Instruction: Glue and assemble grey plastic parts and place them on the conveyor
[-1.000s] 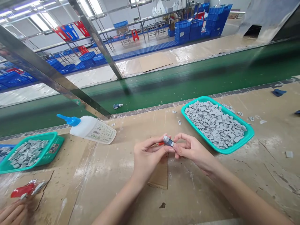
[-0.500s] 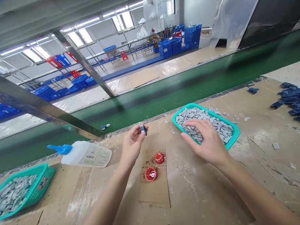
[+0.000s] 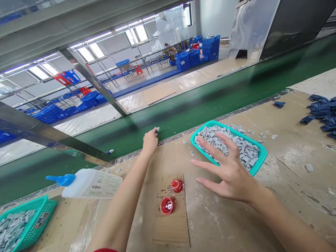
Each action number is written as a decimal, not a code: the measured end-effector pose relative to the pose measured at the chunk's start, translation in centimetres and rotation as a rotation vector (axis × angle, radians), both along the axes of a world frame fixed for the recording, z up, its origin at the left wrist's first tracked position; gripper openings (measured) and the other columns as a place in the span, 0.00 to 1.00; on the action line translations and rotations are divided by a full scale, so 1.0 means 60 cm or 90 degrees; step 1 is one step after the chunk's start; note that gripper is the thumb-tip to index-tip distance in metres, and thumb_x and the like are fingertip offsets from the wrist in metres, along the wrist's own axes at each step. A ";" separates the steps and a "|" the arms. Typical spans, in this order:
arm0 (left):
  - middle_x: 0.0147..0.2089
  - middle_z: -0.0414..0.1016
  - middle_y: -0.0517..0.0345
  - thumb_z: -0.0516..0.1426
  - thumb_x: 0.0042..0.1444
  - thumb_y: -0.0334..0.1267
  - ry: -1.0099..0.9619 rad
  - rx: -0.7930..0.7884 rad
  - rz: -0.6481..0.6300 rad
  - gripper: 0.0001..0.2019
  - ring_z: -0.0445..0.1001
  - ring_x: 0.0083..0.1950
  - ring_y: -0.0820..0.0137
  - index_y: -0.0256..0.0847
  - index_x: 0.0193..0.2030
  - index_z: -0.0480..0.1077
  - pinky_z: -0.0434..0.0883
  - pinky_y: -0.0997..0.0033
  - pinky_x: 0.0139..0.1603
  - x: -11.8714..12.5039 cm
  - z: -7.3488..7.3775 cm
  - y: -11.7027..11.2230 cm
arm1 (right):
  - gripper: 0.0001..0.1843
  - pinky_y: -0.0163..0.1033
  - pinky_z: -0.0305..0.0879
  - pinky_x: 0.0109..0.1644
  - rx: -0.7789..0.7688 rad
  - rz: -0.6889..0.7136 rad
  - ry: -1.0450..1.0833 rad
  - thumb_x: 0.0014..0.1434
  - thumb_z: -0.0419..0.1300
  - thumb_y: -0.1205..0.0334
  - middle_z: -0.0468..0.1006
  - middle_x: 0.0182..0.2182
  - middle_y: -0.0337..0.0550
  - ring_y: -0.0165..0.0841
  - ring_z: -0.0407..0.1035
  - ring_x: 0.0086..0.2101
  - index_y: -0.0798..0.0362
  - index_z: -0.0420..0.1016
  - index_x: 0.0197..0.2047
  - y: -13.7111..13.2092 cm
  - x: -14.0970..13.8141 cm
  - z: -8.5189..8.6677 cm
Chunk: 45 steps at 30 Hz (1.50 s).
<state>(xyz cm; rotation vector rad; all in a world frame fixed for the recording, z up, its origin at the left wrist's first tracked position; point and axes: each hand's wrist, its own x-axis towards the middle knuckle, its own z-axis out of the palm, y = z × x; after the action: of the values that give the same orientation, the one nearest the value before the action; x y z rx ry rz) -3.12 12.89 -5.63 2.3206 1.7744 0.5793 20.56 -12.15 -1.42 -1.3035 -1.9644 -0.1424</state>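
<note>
My left hand (image 3: 150, 141) reaches over the near edge of the green conveyor belt (image 3: 189, 112). Between its fingertips is a small dark blue and grey plastic part (image 3: 156, 131), mostly hidden by the fingers. My right hand (image 3: 228, 171) is open and empty, its fingers spread in front of a teal basket (image 3: 258, 168) heaped with small grey plastic pieces (image 3: 245, 148). Two small red cups, a nearer one (image 3: 167, 205) and a farther one (image 3: 176, 186), stand on a cardboard strip (image 3: 170, 229) between my forearms.
A white bottle with a blue nozzle (image 3: 91, 183) lies left of my left forearm. Another teal basket (image 3: 42, 224) of grey pieces is at the lower left. Dark blue parts (image 3: 324, 112) are piled at the right. A metal post (image 3: 97, 82) rises beyond the belt.
My left hand has moved forward from above the table to the belt with the blue and grey part. My right hand has spread its fingers. Another part on the belt has shifted left.
</note>
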 end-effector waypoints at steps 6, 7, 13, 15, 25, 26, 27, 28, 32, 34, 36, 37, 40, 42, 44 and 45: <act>0.51 0.74 0.43 0.51 0.57 0.31 0.018 -0.015 0.043 0.26 0.72 0.51 0.54 0.42 0.64 0.57 0.66 0.53 0.51 -0.014 -0.026 0.016 | 0.25 0.62 0.48 0.60 0.060 0.058 0.002 0.50 0.62 0.43 0.60 0.62 0.40 0.56 0.41 0.61 0.49 0.77 0.47 -0.002 0.004 -0.003; 0.51 0.74 0.43 0.51 0.57 0.31 0.016 -0.014 0.046 0.26 0.72 0.52 0.54 0.41 0.63 0.57 0.66 0.53 0.51 -0.017 -0.025 0.015 | 0.26 0.62 0.49 0.60 0.070 0.060 0.005 0.50 0.61 0.43 0.61 0.62 0.41 0.56 0.41 0.61 0.50 0.77 0.47 -0.002 0.004 -0.004; 0.59 0.66 0.40 0.52 0.56 0.30 -0.045 0.019 0.036 0.26 0.64 0.60 0.54 0.35 0.63 0.57 0.62 0.54 0.58 -0.012 0.000 -0.023 | 0.33 0.63 0.48 0.60 0.091 0.083 0.007 0.49 0.58 0.36 0.63 0.61 0.42 0.58 0.42 0.60 0.53 0.77 0.47 -0.002 0.004 -0.003; 0.60 0.65 0.43 0.52 0.58 0.34 -0.112 0.019 0.018 0.23 0.65 0.60 0.58 0.37 0.61 0.59 0.64 0.59 0.57 -0.005 0.016 -0.062 | 0.35 0.64 0.48 0.59 0.099 0.093 0.009 0.47 0.57 0.34 0.64 0.60 0.43 0.58 0.43 0.60 0.55 0.76 0.47 -0.001 0.004 -0.003; 0.47 0.77 0.51 0.59 0.54 0.37 -0.584 -0.259 0.002 0.12 0.74 0.50 0.66 0.41 0.46 0.72 0.72 0.70 0.51 -0.009 0.103 -0.398 | 0.42 0.65 0.47 0.59 0.099 0.180 0.043 0.40 0.58 0.29 0.65 0.59 0.43 0.60 0.45 0.60 0.55 0.75 0.48 -0.023 -0.024 0.003; 0.45 0.78 0.52 0.59 0.54 0.36 -0.608 -0.266 0.018 0.11 0.75 0.48 0.67 0.41 0.45 0.73 0.73 0.72 0.49 -0.005 0.104 -0.423 | 0.43 0.64 0.46 0.60 0.102 0.201 0.043 0.41 0.58 0.29 0.66 0.59 0.44 0.60 0.46 0.59 0.55 0.74 0.49 -0.028 -0.030 0.005; 0.44 0.79 0.53 0.59 0.54 0.36 -0.634 -0.266 0.031 0.10 0.76 0.46 0.68 0.42 0.44 0.74 0.74 0.73 0.47 0.001 0.104 -0.444 | 0.44 0.63 0.47 0.60 0.104 0.224 0.039 0.41 0.57 0.29 0.67 0.58 0.44 0.59 0.48 0.58 0.56 0.73 0.50 -0.033 -0.036 0.006; 0.41 0.79 0.54 0.59 0.54 0.35 -0.658 -0.262 0.042 0.08 0.77 0.43 0.68 0.42 0.42 0.75 0.74 0.74 0.45 0.008 0.104 -0.462 | 0.44 0.61 0.47 0.60 0.105 0.245 0.033 0.42 0.57 0.29 0.68 0.57 0.43 0.58 0.50 0.58 0.57 0.72 0.51 -0.038 -0.042 0.008; 0.36 0.80 0.57 0.59 0.54 0.31 -0.711 -0.203 0.028 0.05 0.78 0.39 0.71 0.42 0.36 0.76 0.75 0.75 0.42 0.039 0.106 -0.499 | 0.44 0.59 0.50 0.59 0.098 0.294 0.017 0.44 0.56 0.31 0.72 0.53 0.41 0.57 0.48 0.58 0.59 0.72 0.52 -0.050 -0.057 0.008; 0.37 0.79 0.58 0.59 0.53 0.28 -0.695 -0.139 0.010 0.07 0.78 0.40 0.70 0.43 0.38 0.75 0.75 0.73 0.43 0.045 0.106 -0.504 | 0.42 0.60 0.51 0.58 0.093 0.305 0.022 0.45 0.57 0.31 0.73 0.52 0.41 0.57 0.48 0.58 0.59 0.73 0.51 -0.053 -0.060 0.006; 0.42 0.78 0.57 0.61 0.51 0.25 -0.641 -0.022 0.000 0.11 0.76 0.44 0.68 0.43 0.40 0.74 0.75 0.69 0.45 0.045 0.105 -0.506 | 0.39 0.60 0.52 0.57 0.089 0.309 0.037 0.45 0.57 0.32 0.75 0.51 0.41 0.57 0.49 0.57 0.57 0.75 0.48 -0.055 -0.063 0.005; 0.44 0.77 0.56 0.61 0.49 0.24 -0.603 0.048 -0.005 0.13 0.75 0.47 0.67 0.42 0.40 0.73 0.74 0.66 0.48 0.043 0.103 -0.507 | 0.38 0.60 0.53 0.56 0.089 0.311 0.047 0.46 0.57 0.32 0.75 0.50 0.41 0.57 0.50 0.57 0.56 0.76 0.47 -0.057 -0.063 0.006; 0.47 0.75 0.53 0.61 0.46 0.19 -0.495 0.180 -0.061 0.17 0.72 0.51 0.64 0.40 0.41 0.73 0.70 0.59 0.53 0.034 0.101 -0.506 | 0.35 0.59 0.55 0.56 0.091 0.329 0.061 0.47 0.55 0.32 0.77 0.47 0.40 0.56 0.52 0.56 0.54 0.77 0.43 -0.060 -0.066 0.007; 0.44 0.76 0.54 0.59 0.48 0.17 -0.454 0.181 -0.106 0.17 0.72 0.49 0.65 0.39 0.41 0.72 0.70 0.58 0.52 0.030 0.103 -0.505 | 0.34 0.58 0.56 0.55 0.089 0.342 0.056 0.47 0.55 0.32 0.78 0.45 0.41 0.55 0.53 0.56 0.54 0.77 0.41 -0.061 -0.066 0.007; 0.41 0.76 0.55 0.58 0.49 0.17 -0.431 0.165 -0.136 0.16 0.73 0.47 0.67 0.39 0.40 0.73 0.71 0.60 0.49 0.030 0.106 -0.503 | 0.33 0.58 0.57 0.54 0.082 0.344 0.047 0.47 0.56 0.33 0.79 0.44 0.43 0.56 0.54 0.57 0.54 0.78 0.40 -0.062 -0.066 0.006; 0.40 0.76 0.56 0.58 0.49 0.17 -0.422 0.159 -0.143 0.15 0.73 0.46 0.67 0.39 0.40 0.73 0.72 0.61 0.49 0.031 0.107 -0.502 | 0.32 0.58 0.57 0.54 0.078 0.343 0.044 0.47 0.56 0.33 0.79 0.43 0.43 0.56 0.54 0.57 0.54 0.78 0.39 -0.062 -0.065 0.004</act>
<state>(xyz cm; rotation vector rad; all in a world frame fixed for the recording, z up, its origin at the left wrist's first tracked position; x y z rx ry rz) -1.28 -17.23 0.79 2.0623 1.1722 1.3897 16.68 -15.85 -1.18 -0.6599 -2.1363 0.0456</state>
